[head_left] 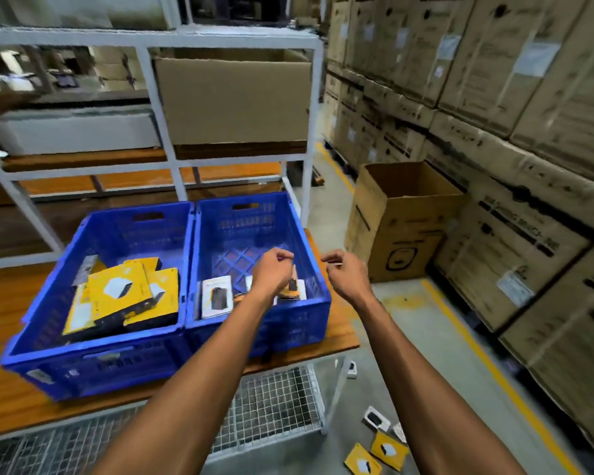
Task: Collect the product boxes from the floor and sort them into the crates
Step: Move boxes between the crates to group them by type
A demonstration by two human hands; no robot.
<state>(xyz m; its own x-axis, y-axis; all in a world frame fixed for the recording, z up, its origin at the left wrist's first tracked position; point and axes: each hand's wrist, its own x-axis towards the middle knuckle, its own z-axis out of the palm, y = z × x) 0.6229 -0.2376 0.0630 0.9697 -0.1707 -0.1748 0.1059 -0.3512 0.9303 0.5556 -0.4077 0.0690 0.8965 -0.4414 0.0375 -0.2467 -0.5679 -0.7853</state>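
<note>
Reaching forward with both arms, you are holding your left hand (271,270) over the near right part of the right crate (318,296), at about 12 o'clock from you. Its fingers are curling loosely with the thumb and forefinger tips close together; the blur is hiding whether they are pinching anything. Your right hand (347,274) is hanging just outside that crate's right rim, at about 1 o'clock, with fingers curled and the thumb and forefinger nearly touching, and nothing showing between them.

White boxes (217,297) are lying along the near wall of the right crate, partly behind your left wrist. Yellow boxes (120,296) are lying piled in the left crate (93,365), at about 10 o'clock. Both blue crates are sitting side by side, touching, on the wooden table (0,402).

More product boxes are lying on the floor at about 4 o'clock: two yellow floor boxes (388,450) and a white floor box (376,419) just beyond them. An open carton (405,234) is standing at 2 o'clock beside stacked cartons (528,97).
</note>
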